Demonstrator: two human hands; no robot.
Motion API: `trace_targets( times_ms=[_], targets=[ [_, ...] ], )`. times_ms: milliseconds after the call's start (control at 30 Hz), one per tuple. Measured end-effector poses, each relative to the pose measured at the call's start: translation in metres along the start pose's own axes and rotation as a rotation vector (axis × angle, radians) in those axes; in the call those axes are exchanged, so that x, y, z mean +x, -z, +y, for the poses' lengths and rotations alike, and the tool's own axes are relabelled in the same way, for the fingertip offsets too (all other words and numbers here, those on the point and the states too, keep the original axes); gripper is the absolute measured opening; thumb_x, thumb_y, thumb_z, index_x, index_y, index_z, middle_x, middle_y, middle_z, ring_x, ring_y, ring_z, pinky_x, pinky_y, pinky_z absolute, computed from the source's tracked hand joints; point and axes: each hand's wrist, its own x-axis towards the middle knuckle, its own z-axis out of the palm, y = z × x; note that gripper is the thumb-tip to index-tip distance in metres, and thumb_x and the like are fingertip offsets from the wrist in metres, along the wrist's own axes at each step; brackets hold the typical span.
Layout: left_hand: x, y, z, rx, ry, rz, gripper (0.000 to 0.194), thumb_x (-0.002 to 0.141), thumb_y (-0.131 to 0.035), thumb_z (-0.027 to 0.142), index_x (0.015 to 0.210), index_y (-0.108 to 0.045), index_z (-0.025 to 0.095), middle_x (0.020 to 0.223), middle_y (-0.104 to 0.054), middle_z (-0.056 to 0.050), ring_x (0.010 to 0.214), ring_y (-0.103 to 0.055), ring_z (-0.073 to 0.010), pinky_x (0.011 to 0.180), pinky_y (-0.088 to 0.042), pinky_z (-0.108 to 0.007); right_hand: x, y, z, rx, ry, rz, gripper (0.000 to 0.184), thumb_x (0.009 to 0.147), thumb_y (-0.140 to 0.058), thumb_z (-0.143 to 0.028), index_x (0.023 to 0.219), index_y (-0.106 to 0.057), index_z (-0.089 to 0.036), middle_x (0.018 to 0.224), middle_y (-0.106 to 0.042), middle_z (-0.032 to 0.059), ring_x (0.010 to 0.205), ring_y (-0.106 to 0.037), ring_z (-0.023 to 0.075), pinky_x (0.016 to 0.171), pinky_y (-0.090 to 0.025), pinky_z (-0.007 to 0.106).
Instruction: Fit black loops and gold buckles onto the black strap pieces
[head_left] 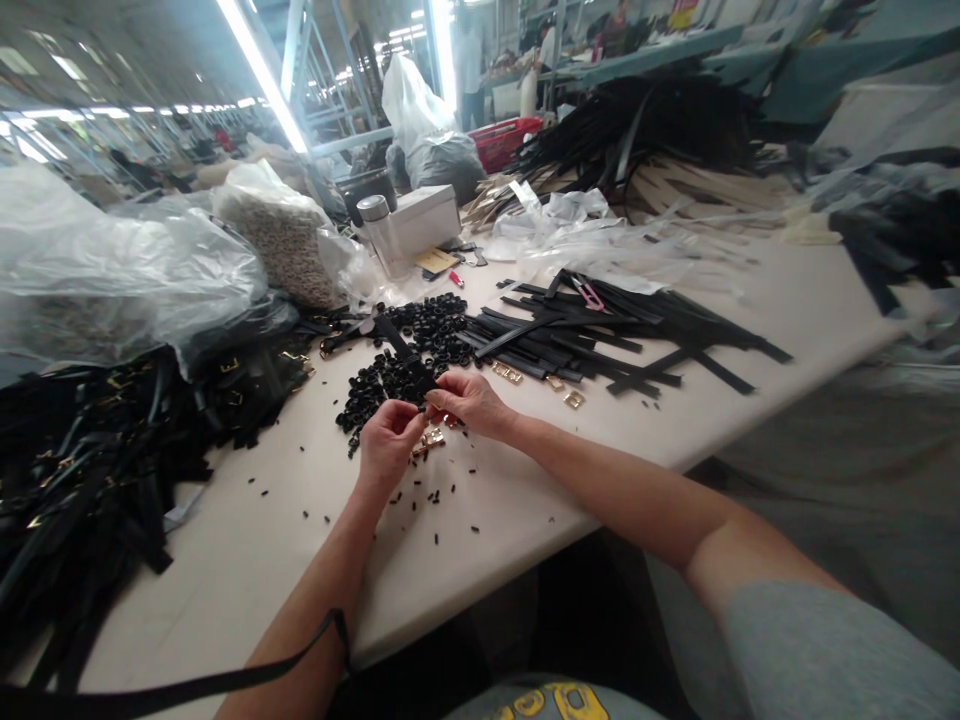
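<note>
My left hand (388,442) and my right hand (466,400) meet over the white table (247,540), both pinched on the near end of a black strap (401,352) that runs away toward the far left. A gold buckle (429,440) shows just under the fingers of my left hand. Right behind my hands lies a heap of small black loops (420,345). Tiny black bits are scattered on the table below my hands.
A pile of loose black straps (600,335) lies to the right, with gold buckles (510,374) beside it. A big heap of buckled straps (90,450) fills the left. Plastic bags (112,270), a metal flask (379,232) and a white box (427,215) stand behind.
</note>
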Motion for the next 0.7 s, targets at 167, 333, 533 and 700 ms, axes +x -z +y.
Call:
trace_targets(
  times_ms=[167, 333, 533, 700],
  targets=[
    [0.0, 0.0, 0.003, -0.299, 0.15, -0.06, 0.037, 0.065, -0.079, 0.036, 0.094, -0.066, 0.016, 0.082, -0.07, -0.004, 0.07, -0.066, -0.0153, 0.069, -0.052, -0.028, -0.001, 0.0, -0.001, 0.041, -0.031, -0.005, 0.024, 0.076, -0.066, -0.036, 0.075, -0.056, -0.015, 0.068, -0.069, 0.0011, 0.055, -0.063, 0.0097, 0.045, -0.046, 0.016],
    [-0.002, 0.005, 0.008, -0.357, 0.19, -0.144, 0.035, 0.065, -0.081, 0.031, 0.096, -0.071, 0.017, 0.087, -0.073, -0.006, 0.077, -0.069, -0.0173, 0.076, -0.054, -0.03, -0.001, 0.001, -0.002, 0.044, -0.056, -0.021, 0.02, 0.077, -0.064, -0.032, 0.074, -0.056, -0.014, 0.066, -0.068, 0.0015, 0.053, -0.062, 0.0088, 0.045, -0.046, 0.015],
    [-0.003, 0.007, 0.01, -0.291, 0.15, -0.135, 0.035, 0.063, -0.083, 0.029, 0.094, -0.073, 0.017, 0.086, -0.074, -0.006, 0.075, -0.069, -0.0167, 0.075, -0.055, -0.029, -0.002, -0.001, -0.006, 0.055, -0.077, -0.038, 0.018, 0.079, -0.063, -0.029, 0.074, -0.056, -0.014, 0.067, -0.068, 0.0021, 0.054, -0.063, 0.0089, 0.044, -0.044, 0.015],
    [-0.001, 0.013, 0.006, -0.305, 0.153, -0.099, 0.034, 0.068, -0.078, 0.03, 0.099, -0.073, 0.017, 0.089, -0.074, -0.006, 0.072, -0.068, -0.0151, 0.069, -0.055, -0.027, -0.003, 0.002, -0.007, 0.029, -0.058, -0.038, 0.017, 0.081, -0.062, -0.029, 0.078, -0.056, -0.014, 0.07, -0.07, 0.0031, 0.054, -0.063, 0.0088, 0.043, -0.042, 0.014]
  ],
)
